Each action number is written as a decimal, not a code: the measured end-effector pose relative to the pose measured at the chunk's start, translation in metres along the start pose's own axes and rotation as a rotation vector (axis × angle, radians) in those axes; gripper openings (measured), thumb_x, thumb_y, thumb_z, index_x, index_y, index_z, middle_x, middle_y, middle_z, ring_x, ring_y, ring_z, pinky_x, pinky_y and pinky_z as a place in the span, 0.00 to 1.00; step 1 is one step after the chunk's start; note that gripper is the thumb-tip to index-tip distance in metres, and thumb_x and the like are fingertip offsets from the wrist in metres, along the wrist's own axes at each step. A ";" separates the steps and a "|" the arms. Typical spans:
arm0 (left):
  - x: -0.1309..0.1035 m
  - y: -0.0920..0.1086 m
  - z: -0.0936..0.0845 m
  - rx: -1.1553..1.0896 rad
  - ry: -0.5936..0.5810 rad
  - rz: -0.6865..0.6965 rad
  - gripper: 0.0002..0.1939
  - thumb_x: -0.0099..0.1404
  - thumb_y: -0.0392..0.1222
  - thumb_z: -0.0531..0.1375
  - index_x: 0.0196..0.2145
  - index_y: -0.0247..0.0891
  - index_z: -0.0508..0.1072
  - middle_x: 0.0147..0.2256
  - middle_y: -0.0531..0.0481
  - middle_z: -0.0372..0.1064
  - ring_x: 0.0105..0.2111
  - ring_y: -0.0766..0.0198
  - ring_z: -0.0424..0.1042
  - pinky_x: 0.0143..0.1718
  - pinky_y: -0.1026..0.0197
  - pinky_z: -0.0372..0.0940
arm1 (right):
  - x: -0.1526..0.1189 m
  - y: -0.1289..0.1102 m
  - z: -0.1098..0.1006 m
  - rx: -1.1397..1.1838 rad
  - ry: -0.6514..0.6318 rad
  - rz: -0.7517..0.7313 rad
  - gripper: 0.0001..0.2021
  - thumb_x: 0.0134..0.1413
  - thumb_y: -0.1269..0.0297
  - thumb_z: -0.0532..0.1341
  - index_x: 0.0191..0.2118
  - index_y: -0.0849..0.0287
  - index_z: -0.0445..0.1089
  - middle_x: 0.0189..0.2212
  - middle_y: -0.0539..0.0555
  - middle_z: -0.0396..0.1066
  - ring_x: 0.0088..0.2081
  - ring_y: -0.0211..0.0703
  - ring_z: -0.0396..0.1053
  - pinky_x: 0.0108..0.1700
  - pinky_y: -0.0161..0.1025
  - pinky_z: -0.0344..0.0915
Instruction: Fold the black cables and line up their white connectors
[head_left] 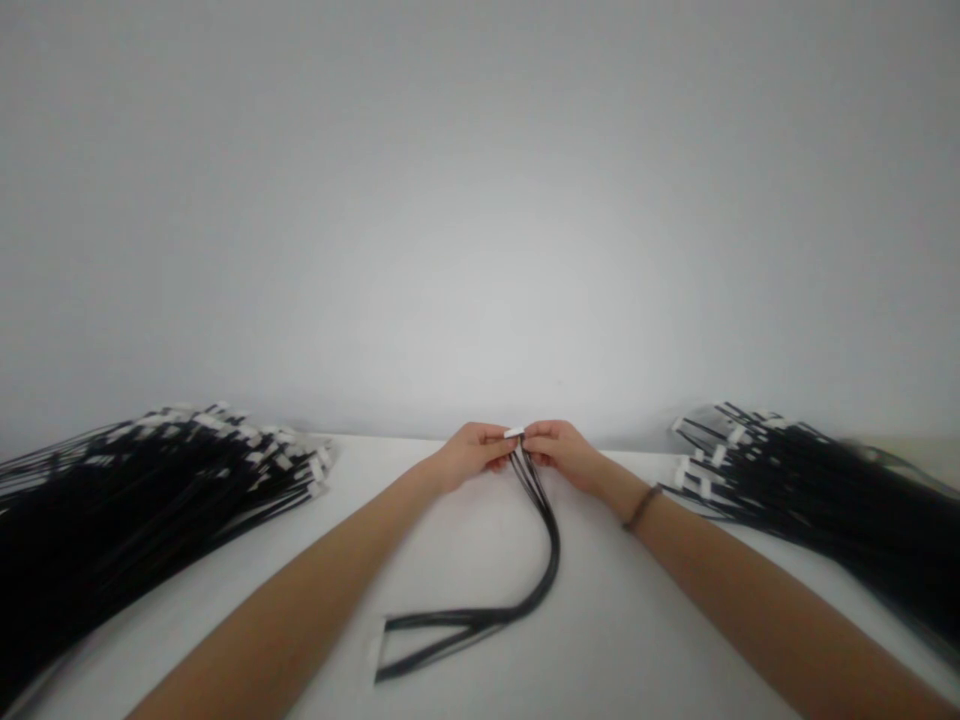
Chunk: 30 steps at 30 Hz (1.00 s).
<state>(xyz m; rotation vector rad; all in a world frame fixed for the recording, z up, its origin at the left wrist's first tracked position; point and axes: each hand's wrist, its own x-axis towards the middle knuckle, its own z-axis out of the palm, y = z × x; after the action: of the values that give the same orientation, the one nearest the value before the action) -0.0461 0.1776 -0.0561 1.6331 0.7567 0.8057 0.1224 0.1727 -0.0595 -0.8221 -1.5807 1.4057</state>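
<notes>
Over the table (450, 555), left hand (468, 456) and right hand (567, 455) in facing pinches on connector (514, 433)

Head view: set above the forearms (322, 600), facing forward and down
Wall (480, 200): faced nearly square-on, filling the upper frame
White table (442, 550): seen at a shallow slant
Left hand (474, 455), right hand (562, 450): fairly near, just below centre
</notes>
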 end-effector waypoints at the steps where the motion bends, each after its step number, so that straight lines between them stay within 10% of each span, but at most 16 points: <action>1: 0.000 0.000 0.000 0.001 0.002 -0.002 0.14 0.51 0.47 0.57 0.28 0.30 0.70 0.19 0.52 0.59 0.19 0.73 0.56 0.21 0.68 0.49 | 0.000 0.000 0.000 -0.006 0.002 0.005 0.04 0.37 0.69 0.58 0.22 0.64 0.63 0.15 0.45 0.57 0.18 0.28 0.51 0.21 0.30 0.44; 30: 0.002 -0.002 0.000 -0.031 0.020 -0.018 0.16 0.50 0.45 0.59 0.33 0.30 0.70 0.20 0.52 0.60 0.20 0.73 0.57 0.21 0.68 0.50 | 0.001 0.004 -0.003 0.008 0.022 -0.002 0.06 0.35 0.72 0.59 0.26 0.65 0.69 0.17 0.47 0.63 0.19 0.29 0.56 0.23 0.30 0.50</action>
<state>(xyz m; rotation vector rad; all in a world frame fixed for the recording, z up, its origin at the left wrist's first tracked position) -0.0457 0.1795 -0.0577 1.5909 0.7681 0.8182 0.1243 0.1750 -0.0636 -0.8280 -1.5576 1.3961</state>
